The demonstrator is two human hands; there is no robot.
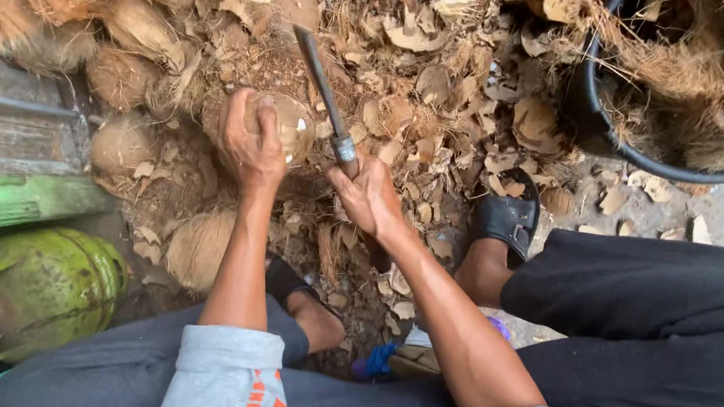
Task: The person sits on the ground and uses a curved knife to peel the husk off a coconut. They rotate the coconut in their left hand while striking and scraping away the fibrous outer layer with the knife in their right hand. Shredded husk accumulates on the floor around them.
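Two hands busy, left hand [251,142] gripping coconut [287,124], right hand [370,197] clenched on knife [325,101]

Both forearms are bare, with grey sleeves pushed up to the elbows, and both reach away from the body toward 12 o'clock. The left hand [251,142] sits at about 11 o'clock of the right hand, back of the hand up, fingers and thumb curled in a cupping grip, wrist nearly straight above a forearm that runs almost vertically. The right hand [370,197] is closed in a tight fist, knuckles toward 12 o'clock, its forearm slanting down to 5 o'clock. The 2 hands are near each other, not touching.
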